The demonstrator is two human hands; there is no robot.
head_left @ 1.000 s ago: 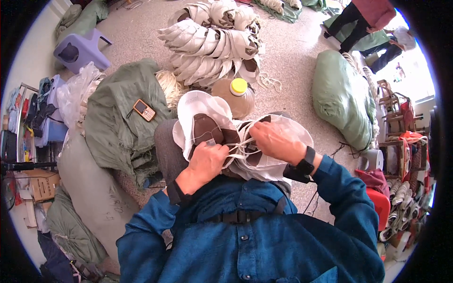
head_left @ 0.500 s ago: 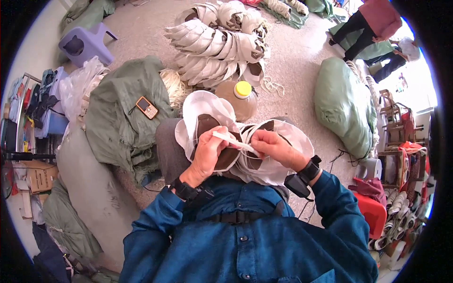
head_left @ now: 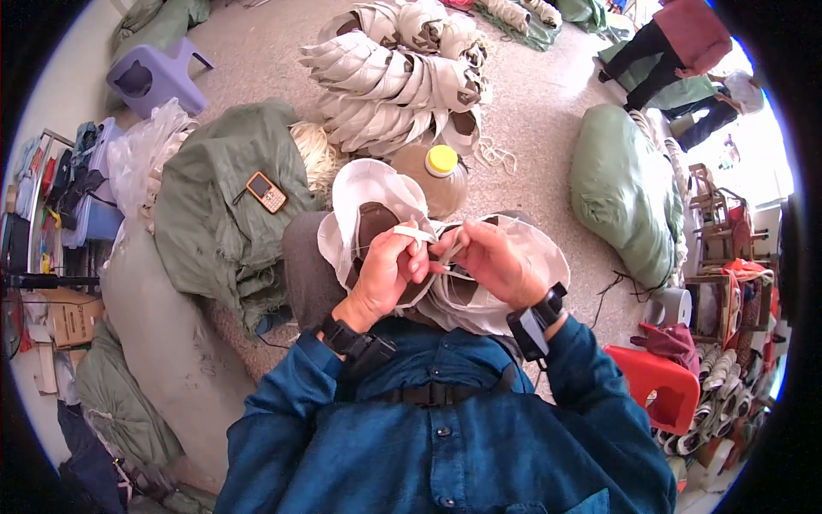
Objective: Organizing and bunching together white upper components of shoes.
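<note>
On my lap rest two white fabric pieces with brown lining, which look like shoe uppers: the left upper [head_left: 370, 178] and the right upper [head_left: 544, 250]. Above the gap between them, my left hand [head_left: 384, 272] pinches a narrow white strip [head_left: 414, 232] between thumb and forefinger. My right hand [head_left: 498, 265] is closed on thin white cord or strip close to the left fingertips. The fingertips of both hands nearly meet. Whether the strip and cord are one length, and how they join the uppers, is partly hidden by my fingers.
A brown jug with a yellow cap [head_left: 442, 160] stands just beyond my lap. Stacked uppers [head_left: 385, 81] lie farther ahead. To the left, a phone [head_left: 266, 192] rests on a green sack [head_left: 205, 231]. Right are a green bundle [head_left: 621, 197] and a red stool [head_left: 668, 377]. People bend at far right.
The strip stretched between my hands is now bent near the left fingertips. My right hand has shifted left and turned, bringing the fingertips closer together.
</note>
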